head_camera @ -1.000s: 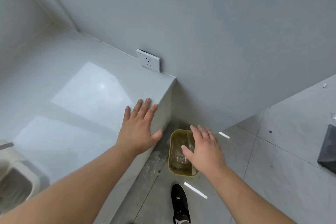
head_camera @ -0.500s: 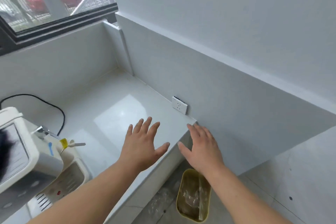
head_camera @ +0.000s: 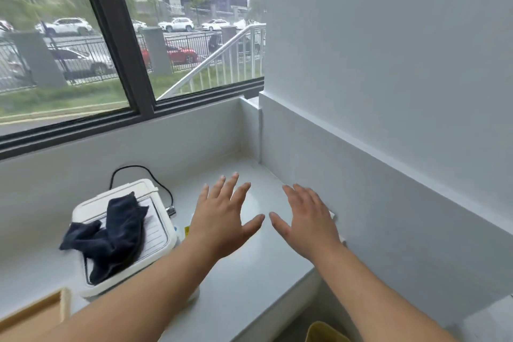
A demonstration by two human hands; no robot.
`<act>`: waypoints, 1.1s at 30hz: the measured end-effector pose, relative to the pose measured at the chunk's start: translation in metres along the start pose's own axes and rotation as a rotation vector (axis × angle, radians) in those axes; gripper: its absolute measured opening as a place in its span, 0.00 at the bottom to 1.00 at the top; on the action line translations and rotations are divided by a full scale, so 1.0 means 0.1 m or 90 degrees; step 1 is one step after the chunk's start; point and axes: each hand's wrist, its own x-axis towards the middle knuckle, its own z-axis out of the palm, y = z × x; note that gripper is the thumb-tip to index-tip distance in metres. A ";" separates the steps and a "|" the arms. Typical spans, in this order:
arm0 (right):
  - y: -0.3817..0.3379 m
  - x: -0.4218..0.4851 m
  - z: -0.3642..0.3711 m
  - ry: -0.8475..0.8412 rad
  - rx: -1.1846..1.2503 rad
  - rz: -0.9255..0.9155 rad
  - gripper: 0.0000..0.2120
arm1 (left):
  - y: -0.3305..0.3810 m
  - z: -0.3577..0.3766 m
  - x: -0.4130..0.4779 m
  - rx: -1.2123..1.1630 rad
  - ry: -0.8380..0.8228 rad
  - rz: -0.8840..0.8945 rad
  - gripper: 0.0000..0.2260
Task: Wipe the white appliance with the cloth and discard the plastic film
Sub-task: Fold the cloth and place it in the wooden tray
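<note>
The white appliance (head_camera: 155,233) stands on the left of a white counter (head_camera: 244,286), its black cord curling behind it. A dark navy cloth (head_camera: 113,236) lies crumpled across its lid. My left hand (head_camera: 224,219) hovers over the counter just right of the appliance, fingers spread, holding nothing. My right hand (head_camera: 305,219) is beside it, near the side wall, also spread and empty. The plastic film is not in view; only the rim of the yellow bin (head_camera: 324,333) shows at the bottom edge.
A large window (head_camera: 125,36) runs behind the counter. A grey wall (head_camera: 388,147) bounds the counter on the right. A wooden box corner (head_camera: 36,314) sits at the lower left. The counter's right end drops to the floor by the bin.
The view has lifted from the floor bin to the counter and window. My right hand rose from over the bin to counter height; both hands stay spread and empty.
</note>
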 end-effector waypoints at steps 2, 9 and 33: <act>-0.27 0.09 -0.04 0.005 -0.002 -0.037 0.40 | -0.20 -0.18 -0.05 0.007 0.015 -0.021 0.39; -1.22 0.29 0.04 -0.009 0.010 -0.134 0.42 | -1.00 -0.61 -0.39 0.042 0.026 -0.107 0.40; -2.96 0.28 0.69 -0.115 -0.176 -0.220 0.30 | -2.48 -0.81 -1.12 0.046 -0.155 -0.186 0.21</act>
